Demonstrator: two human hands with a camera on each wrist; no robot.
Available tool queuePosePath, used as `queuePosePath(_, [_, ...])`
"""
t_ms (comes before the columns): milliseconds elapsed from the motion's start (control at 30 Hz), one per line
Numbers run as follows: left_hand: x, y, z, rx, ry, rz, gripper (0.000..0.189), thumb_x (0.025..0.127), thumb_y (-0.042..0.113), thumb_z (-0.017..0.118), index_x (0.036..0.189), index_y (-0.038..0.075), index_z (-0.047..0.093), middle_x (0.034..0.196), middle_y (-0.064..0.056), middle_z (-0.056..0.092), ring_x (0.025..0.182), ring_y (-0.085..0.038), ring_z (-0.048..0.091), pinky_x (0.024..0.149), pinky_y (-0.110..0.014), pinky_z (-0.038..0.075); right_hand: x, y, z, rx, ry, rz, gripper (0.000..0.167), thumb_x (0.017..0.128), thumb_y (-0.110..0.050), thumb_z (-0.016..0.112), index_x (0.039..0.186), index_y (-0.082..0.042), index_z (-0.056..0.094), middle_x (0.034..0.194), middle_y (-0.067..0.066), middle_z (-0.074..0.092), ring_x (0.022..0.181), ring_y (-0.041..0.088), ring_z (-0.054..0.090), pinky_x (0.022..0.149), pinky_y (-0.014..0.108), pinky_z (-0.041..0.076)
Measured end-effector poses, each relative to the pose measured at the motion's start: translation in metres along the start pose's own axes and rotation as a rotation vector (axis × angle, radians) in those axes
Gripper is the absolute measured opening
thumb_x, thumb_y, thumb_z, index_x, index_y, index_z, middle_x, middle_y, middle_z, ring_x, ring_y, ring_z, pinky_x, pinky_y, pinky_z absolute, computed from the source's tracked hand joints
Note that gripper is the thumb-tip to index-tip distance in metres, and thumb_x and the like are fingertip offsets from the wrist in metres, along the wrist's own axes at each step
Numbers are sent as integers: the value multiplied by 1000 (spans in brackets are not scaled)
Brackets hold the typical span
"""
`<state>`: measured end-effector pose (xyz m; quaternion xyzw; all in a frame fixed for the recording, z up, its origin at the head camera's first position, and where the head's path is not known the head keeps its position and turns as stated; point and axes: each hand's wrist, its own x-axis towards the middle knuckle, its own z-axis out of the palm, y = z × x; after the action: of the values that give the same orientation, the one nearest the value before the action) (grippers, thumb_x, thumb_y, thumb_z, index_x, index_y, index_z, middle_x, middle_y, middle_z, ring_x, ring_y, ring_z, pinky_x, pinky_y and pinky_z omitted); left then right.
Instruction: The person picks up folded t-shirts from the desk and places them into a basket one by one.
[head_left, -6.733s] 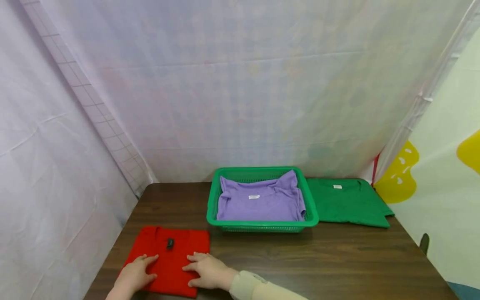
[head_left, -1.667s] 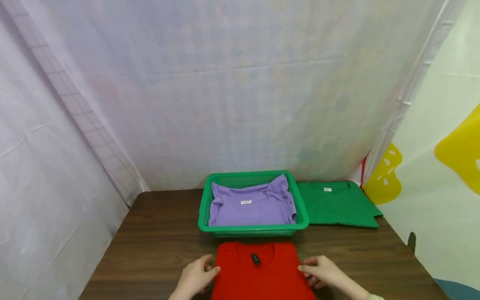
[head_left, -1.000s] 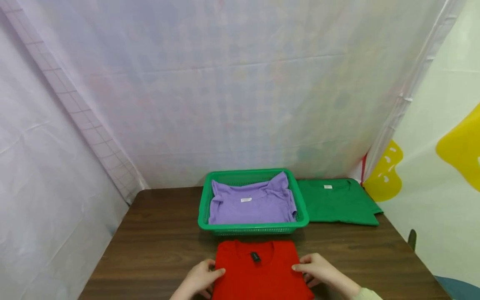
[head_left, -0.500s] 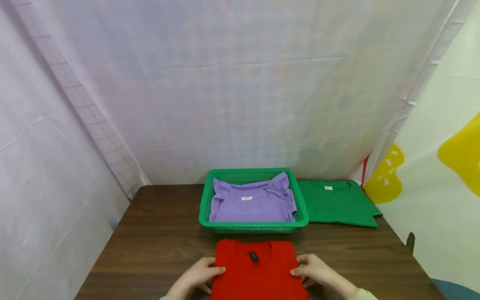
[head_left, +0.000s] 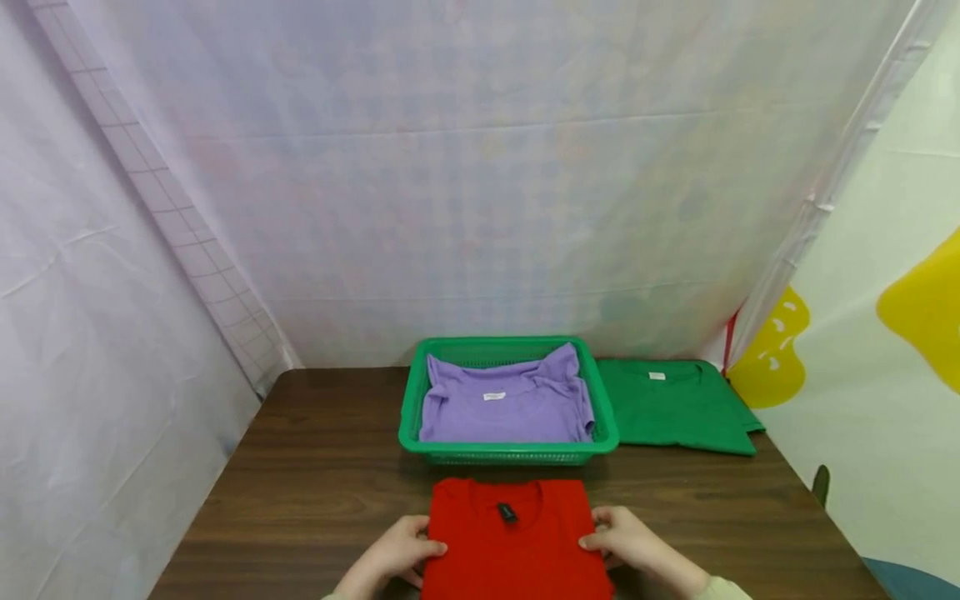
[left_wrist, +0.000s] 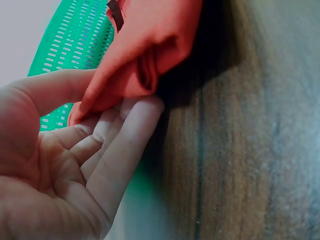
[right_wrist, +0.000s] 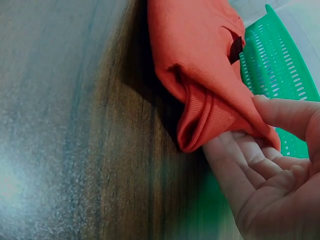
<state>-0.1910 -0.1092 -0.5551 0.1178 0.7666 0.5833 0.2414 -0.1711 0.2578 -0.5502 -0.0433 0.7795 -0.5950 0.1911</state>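
Observation:
A folded red shirt (head_left: 517,550) with a dark neck label lies in front of the basket in the head view, its lower part cut off by the frame. My left hand (head_left: 401,548) grips its left side, thumb on top and fingers underneath. On the other side my right hand (head_left: 626,542) holds the shirt the same way. Both wrist views show the folded layers of the red shirt (left_wrist: 145,55) pinched between thumb and fingers, with the fingers beneath the fold. The green basket (head_left: 517,448) stands just behind, holding a folded purple shirt (head_left: 510,417).
A folded green shirt (head_left: 675,408) lies right of the basket, at the back right of the brown wooden table (head_left: 322,483). White sheeting (head_left: 480,208) hangs behind the table and along its left side. A sheet with yellow shapes (head_left: 780,350) hangs on the right.
The red shirt has moved from the table's left side to the middle, in front of the basket. Both hands, which lay flat on it, now grip its sides. Over the last second little has moved.

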Motion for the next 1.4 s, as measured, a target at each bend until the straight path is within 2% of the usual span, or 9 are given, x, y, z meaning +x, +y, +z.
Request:
queuePosePath(267, [3,7,-5,-15,13,-2,28,86,7,63,111,-7,60,75,-6,67,59,-16,62,46,-34,54,1,-13,-3,-9,30,-15,23,84,-6,68,100,8,60,69,0,59,61,12,58,54,32,55])
queuePosePath(533, [-1,12,-6,-45,39,10,28,86,7,63,109,-8,59,74,-6,66,57,-15,61,47,-33,54,0,-21,-5,4,26,-54,29,85,-5,67,106,12,58,75,5,66,63,16,62,55,34,56])
queuePosePath(767, [-3,14,-6,-74,32,6,32,86,8,63,113,-8,58,76,-6,67,60,-15,63,47,-30,54,-2,-19,-7,43,9,-55,33,87,-4,66,111,15,55,81,9,68,64,17,64,57,36,57])
queuePosePath(1167, [-12,19,-3,-49,36,14,33,86,9,64,114,-8,59,74,-5,67,59,-13,61,47,-29,53,-15,-22,-8,61,-23,-46,30,88,-7,67,108,13,57,84,11,70,68,17,66,59,36,58])
queuePosePath(1400, [-16,23,-3,-69,27,32,34,86,9,65,114,-9,58,75,-5,67,59,-13,60,48,-28,53,-22,-24,-7,80,-34,-49,30,88,-7,67,109,12,57,84,11,70,68,19,67,60,38,58])
